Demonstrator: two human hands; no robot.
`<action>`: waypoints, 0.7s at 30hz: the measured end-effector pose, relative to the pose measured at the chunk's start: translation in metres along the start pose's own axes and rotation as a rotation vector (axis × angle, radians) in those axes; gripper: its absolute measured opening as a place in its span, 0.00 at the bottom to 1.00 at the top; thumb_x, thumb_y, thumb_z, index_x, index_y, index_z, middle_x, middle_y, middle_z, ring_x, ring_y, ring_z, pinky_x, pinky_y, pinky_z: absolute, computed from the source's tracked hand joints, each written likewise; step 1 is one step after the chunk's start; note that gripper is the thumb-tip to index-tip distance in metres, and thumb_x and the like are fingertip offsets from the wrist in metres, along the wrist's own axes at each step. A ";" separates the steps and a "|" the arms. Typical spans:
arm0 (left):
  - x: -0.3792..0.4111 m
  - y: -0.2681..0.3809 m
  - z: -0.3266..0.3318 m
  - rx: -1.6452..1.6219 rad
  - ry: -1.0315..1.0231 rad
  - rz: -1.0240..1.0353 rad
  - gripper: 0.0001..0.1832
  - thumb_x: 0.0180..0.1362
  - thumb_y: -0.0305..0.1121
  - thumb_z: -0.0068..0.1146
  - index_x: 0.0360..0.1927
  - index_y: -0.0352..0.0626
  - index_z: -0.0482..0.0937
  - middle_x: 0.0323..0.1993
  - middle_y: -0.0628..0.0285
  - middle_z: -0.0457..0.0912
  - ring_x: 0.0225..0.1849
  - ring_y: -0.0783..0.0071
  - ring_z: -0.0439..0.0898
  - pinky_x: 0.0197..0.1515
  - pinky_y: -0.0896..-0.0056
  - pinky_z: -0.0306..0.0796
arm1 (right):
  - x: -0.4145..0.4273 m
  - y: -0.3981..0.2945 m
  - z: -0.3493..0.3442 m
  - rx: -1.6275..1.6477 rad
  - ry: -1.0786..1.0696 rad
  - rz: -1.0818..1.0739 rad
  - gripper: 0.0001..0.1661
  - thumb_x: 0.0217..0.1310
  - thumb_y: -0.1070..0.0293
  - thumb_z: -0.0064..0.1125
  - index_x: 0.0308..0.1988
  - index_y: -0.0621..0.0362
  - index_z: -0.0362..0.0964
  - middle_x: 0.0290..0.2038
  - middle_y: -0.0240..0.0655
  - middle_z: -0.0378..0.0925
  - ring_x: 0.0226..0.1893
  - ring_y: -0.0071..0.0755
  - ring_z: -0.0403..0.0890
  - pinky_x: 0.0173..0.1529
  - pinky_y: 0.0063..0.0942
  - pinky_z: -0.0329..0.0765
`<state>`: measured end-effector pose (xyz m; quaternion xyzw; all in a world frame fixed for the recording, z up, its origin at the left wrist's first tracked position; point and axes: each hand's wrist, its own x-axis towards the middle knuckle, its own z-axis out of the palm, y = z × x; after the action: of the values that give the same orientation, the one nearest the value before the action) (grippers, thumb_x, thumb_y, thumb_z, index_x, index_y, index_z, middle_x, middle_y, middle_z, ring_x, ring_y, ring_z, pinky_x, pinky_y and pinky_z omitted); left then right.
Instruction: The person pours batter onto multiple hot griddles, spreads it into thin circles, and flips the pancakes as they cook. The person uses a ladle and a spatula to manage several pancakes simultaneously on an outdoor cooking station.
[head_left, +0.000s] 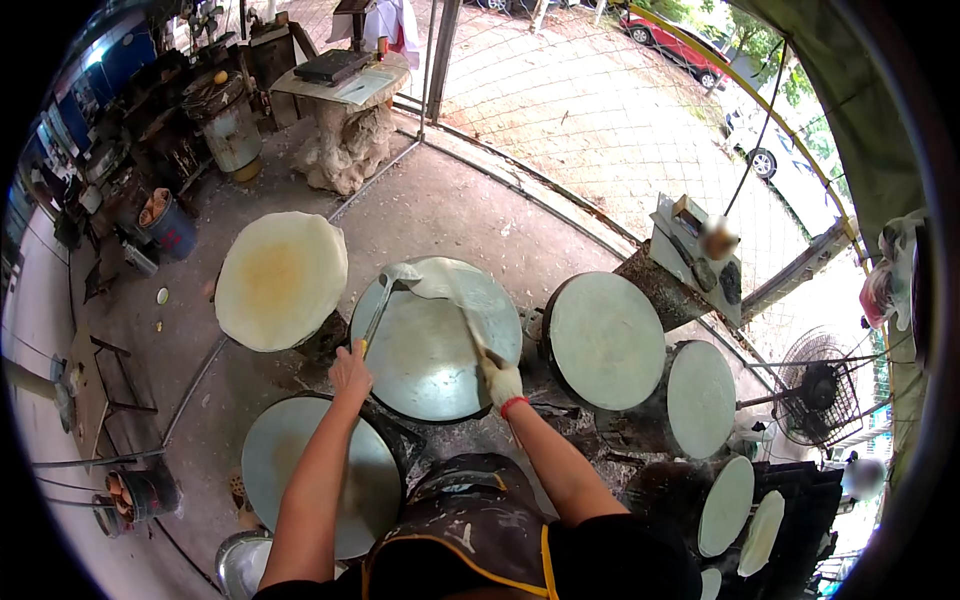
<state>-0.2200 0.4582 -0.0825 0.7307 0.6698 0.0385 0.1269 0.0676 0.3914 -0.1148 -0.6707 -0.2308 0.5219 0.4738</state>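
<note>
In front of me a round metal griddle (427, 337) carries wet pale batter (442, 279) along its far edge and upper right. My bare left hand (351, 375) grips a metal ladle (379, 309) by its handle; the bowl rests at the far rim, by the batter. A light work glove covers my right hand (501, 381), which is closed around the wooden handle of a long spreading tool (472, 322). That tool's far end lies in the batter, blurred. Left of the griddle, a large round flatbread (283, 281) with a yellow-brown middle covers another round plate.
Nearer on the left is a bare griddle (296, 442), with a metal basin (238, 559) below it. Batter-coated griddles (606, 341) line the right side, near a fan (817, 390). Buckets (169, 229) stand left; a stone-based table (345, 112) stands beyond, beside a wire fence (540, 112).
</note>
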 end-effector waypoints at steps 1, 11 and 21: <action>0.000 -0.003 -0.005 0.023 0.001 -0.013 0.29 0.51 0.29 0.54 0.58 0.49 0.63 0.40 0.46 0.68 0.38 0.49 0.76 0.37 0.52 0.71 | -0.007 -0.001 0.001 0.125 0.112 0.008 0.22 0.63 0.67 0.48 0.54 0.68 0.67 0.41 0.42 0.78 0.40 0.30 0.78 0.44 0.24 0.73; -0.046 -0.041 -0.008 -0.057 0.119 -0.043 0.30 0.50 0.21 0.48 0.59 0.57 0.67 0.36 0.51 0.66 0.38 0.51 0.74 0.35 0.56 0.70 | 0.021 0.008 -0.003 0.199 0.066 -0.114 0.20 0.61 0.66 0.54 0.52 0.62 0.71 0.27 0.26 0.74 0.20 0.16 0.68 0.23 0.17 0.65; -0.098 -0.055 -0.008 -0.083 0.117 -0.061 0.34 0.45 0.18 0.50 0.58 0.62 0.68 0.34 0.50 0.66 0.34 0.50 0.74 0.34 0.56 0.69 | 0.047 -0.022 -0.026 -0.284 -0.056 0.151 0.23 0.59 0.60 0.56 0.49 0.66 0.73 0.27 0.33 0.77 0.23 0.19 0.72 0.28 0.20 0.69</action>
<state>-0.2848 0.3665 -0.0767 0.7004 0.6960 0.1050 0.1189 0.1116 0.4285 -0.1176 -0.7317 -0.2642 0.5365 0.3271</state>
